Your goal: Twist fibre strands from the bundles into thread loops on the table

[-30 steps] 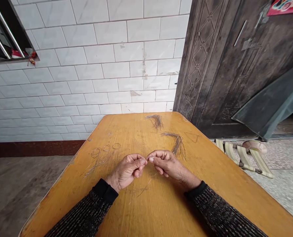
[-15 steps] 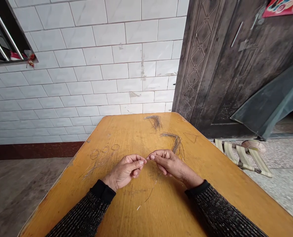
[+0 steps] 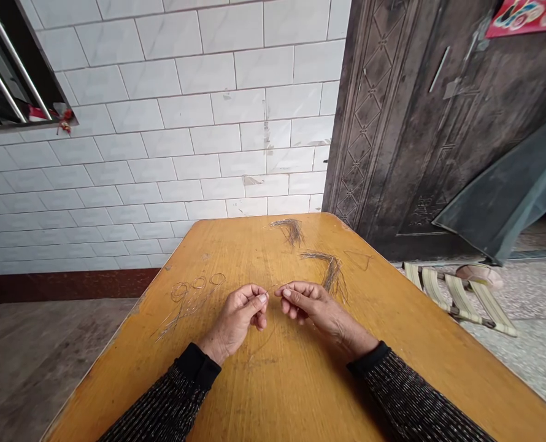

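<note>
Over the middle of the table, my left hand (image 3: 242,314) pinches a thin wire (image 3: 273,286) between thumb and fingertips. My right hand (image 3: 310,305) is closed in a pinch at the other side of a small gap, the wire arching between the two. A faint loose length of wire seems to hang below my left hand. To the left lie several wires with round loops (image 3: 198,283) at their ends. Just beyond my right hand is a bent bundle of thin wires (image 3: 330,270), and a second bundle (image 3: 291,230) lies at the far edge.
The yellow wooden table (image 3: 236,245) stands close to a white tiled wall (image 3: 208,116). A single bent wire (image 3: 359,258) lies at the table's right. On the floor to the right is a seat with striped straps (image 3: 459,296), by a dark carved door (image 3: 392,123).
My hands have moved slightly apart, and the wire now curves between them. Its hanging end has swung left and faded from clear view. The view has shifted a little.
</note>
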`<control>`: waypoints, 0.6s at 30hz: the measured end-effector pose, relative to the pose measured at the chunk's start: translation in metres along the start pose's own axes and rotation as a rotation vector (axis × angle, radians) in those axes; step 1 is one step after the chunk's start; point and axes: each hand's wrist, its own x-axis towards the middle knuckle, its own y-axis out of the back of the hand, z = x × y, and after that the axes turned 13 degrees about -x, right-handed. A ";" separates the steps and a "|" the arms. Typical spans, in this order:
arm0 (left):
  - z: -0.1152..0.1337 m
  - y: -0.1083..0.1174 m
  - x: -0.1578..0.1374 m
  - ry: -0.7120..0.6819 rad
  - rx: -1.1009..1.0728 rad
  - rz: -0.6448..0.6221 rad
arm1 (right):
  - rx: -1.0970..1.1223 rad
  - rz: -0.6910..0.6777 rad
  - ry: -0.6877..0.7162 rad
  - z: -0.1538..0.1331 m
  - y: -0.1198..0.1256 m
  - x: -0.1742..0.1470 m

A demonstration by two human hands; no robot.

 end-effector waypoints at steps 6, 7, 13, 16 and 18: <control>0.001 0.001 0.001 0.016 0.003 0.034 | -0.112 0.028 0.088 0.000 -0.002 -0.002; 0.001 0.002 0.001 0.010 0.020 0.047 | -0.148 0.028 0.104 0.000 -0.003 -0.002; 0.003 0.007 0.003 -0.053 0.095 0.094 | -0.318 -0.041 0.069 0.002 0.002 -0.003; 0.003 0.009 0.004 -0.058 0.210 0.095 | -0.398 -0.107 0.056 0.002 0.005 -0.004; 0.003 0.009 0.004 -0.066 0.306 0.087 | -0.434 -0.091 0.073 0.004 0.005 -0.004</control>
